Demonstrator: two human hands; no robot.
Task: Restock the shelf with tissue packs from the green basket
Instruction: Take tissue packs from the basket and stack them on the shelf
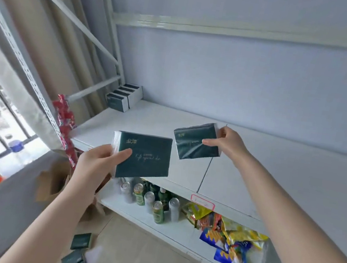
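My left hand (pixel 98 163) grips a dark green tissue pack (pixel 148 157) by its left edge, thumb on the printed face, just in front of the white shelf (pixel 275 169). My right hand (pixel 227 142) holds a second dark green tissue pack (pixel 193 143) by its right side, lifted above the shelf board. A short row of the same packs (pixel 123 97) stands at the shelf's back left corner. More packs (pixel 79 252) lie low at the bottom edge; the green basket itself is not in view.
Drink cans (pixel 153 200) and colourful snack bags (pixel 226 238) fill the lower shelf. A red hanging strip of packets (pixel 65 124) dangles at the shelf's left post. A brown cardboard box (pixel 54 181) sits below it. A window is at the left.
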